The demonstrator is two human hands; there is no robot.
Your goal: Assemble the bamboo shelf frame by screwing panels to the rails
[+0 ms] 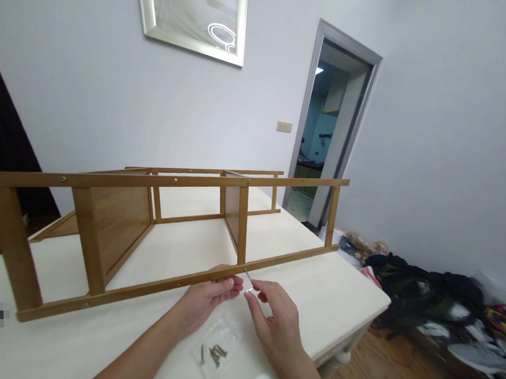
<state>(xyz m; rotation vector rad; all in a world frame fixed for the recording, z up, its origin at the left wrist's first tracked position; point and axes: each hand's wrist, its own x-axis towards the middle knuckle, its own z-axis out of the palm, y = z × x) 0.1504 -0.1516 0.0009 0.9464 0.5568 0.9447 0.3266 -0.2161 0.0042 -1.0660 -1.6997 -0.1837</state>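
Observation:
A brown wooden shelf frame (289, 259) lies on its side on the white table. My right hand (279, 314) pinches a thin L-shaped hex key (249, 278) between thumb and fingers. The key's far end meets the lower front rail at a fastener, just below the upright joining the middle shelf panel (232, 210). Left of the key, my left hand (215, 294) grips that same rail, part of it showing behind the wood and the fingertips curled in front. Several screws (216, 354) lie on a clear plastic bag (225, 330) between my forearms.
The white table (333, 298) ends at a rounded corner on the right. Beyond it, bags and clothes (425, 293) are heaped by the wall, with a grey shoe (487, 361) near the floor. A doorway (330, 130) opens behind; a framed mirror (194, 44) hangs above.

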